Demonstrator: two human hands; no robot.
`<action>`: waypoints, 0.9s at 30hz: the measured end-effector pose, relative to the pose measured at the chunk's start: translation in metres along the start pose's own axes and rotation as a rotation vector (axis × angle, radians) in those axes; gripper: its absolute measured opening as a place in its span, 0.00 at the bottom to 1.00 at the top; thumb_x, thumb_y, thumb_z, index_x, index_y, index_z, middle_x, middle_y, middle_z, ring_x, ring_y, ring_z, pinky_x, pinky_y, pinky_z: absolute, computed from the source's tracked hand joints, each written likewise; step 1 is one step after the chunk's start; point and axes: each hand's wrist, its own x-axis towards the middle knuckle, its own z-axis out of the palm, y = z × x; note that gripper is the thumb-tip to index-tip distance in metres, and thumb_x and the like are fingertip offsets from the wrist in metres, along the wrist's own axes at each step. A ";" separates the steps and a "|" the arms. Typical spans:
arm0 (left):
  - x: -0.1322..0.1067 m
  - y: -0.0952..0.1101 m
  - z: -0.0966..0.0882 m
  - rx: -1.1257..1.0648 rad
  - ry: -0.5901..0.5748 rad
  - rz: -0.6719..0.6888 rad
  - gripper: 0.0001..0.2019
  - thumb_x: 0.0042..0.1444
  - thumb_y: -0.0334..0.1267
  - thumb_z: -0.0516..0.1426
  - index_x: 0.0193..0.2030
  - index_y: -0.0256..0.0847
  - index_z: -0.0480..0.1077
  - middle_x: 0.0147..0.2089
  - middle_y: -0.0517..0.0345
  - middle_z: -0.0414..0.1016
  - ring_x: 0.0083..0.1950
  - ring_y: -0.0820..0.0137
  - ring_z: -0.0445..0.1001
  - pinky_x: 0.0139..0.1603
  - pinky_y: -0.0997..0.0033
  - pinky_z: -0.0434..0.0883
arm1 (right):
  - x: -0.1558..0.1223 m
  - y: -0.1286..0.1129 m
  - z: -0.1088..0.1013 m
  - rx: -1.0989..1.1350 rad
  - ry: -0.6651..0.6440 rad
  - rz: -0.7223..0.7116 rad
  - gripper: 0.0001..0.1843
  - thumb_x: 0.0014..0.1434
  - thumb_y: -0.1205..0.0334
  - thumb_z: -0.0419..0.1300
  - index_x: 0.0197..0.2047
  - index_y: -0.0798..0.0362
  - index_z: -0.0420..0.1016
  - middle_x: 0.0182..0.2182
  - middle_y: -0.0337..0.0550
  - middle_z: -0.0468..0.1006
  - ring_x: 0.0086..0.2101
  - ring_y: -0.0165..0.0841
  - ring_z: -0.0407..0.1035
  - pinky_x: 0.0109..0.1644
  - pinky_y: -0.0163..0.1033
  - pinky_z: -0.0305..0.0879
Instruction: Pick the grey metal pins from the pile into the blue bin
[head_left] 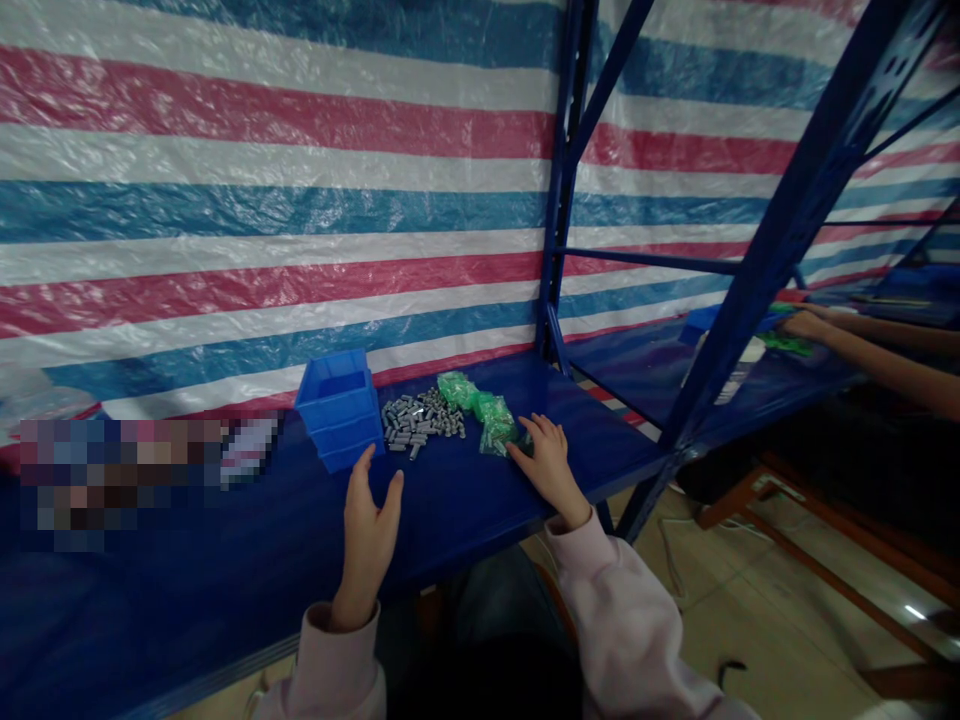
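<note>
only the head view here, looking down at a long blue table with a striped tarp hung behind it.

so the left hand is up off the near side of the table, fingers pointing away from the body and thumb held well apart from them, nothing in its grip that i can see. its fingertips are right by the lower front of a blue bin, though i can't tell if they're actually touching. the bin has layered edges, so could be one or a stack, can't say.

just right of the bin there's a loose pile of small metal pieces, a bunch of them little cylinders, spread on the tabletop. beside that pile, green bags lie crumpled, shiny stuff showing through the plastic.

the right hand is over at the near right end of those bags, fingers spread and a bit bent, not clamped on anything i can make out. contact with the plastic: can't tell. both arms are in pale pink sleeves.

off to the right, past a dark blue rack post, a co-worker's hand is at some green stuff next to a blue tray.
</note>
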 end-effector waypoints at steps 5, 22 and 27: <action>-0.009 -0.002 0.003 0.310 -0.183 0.048 0.29 0.59 0.46 0.49 0.63 0.32 0.52 0.60 0.39 0.62 0.61 0.56 0.62 0.58 0.54 0.63 | 0.000 0.000 -0.002 -0.013 -0.023 0.004 0.27 0.56 0.52 0.56 0.55 0.59 0.67 0.54 0.58 0.67 0.56 0.46 0.59 0.60 0.55 0.51; -0.020 0.006 0.005 0.712 -0.259 0.205 0.23 0.61 0.47 0.46 0.56 0.34 0.64 0.59 0.41 0.65 0.60 0.55 0.62 0.56 0.53 0.63 | -0.001 -0.004 -0.008 -0.017 -0.135 -0.040 0.24 0.59 0.54 0.52 0.55 0.57 0.67 0.50 0.56 0.71 0.52 0.43 0.64 0.55 0.49 0.59; -0.020 0.005 0.005 0.705 -0.242 0.216 0.23 0.60 0.47 0.47 0.55 0.34 0.65 0.59 0.41 0.65 0.60 0.54 0.63 0.56 0.54 0.64 | -0.001 -0.003 -0.006 -0.003 -0.122 -0.051 0.23 0.59 0.54 0.52 0.55 0.56 0.67 0.50 0.54 0.72 0.52 0.43 0.64 0.54 0.49 0.58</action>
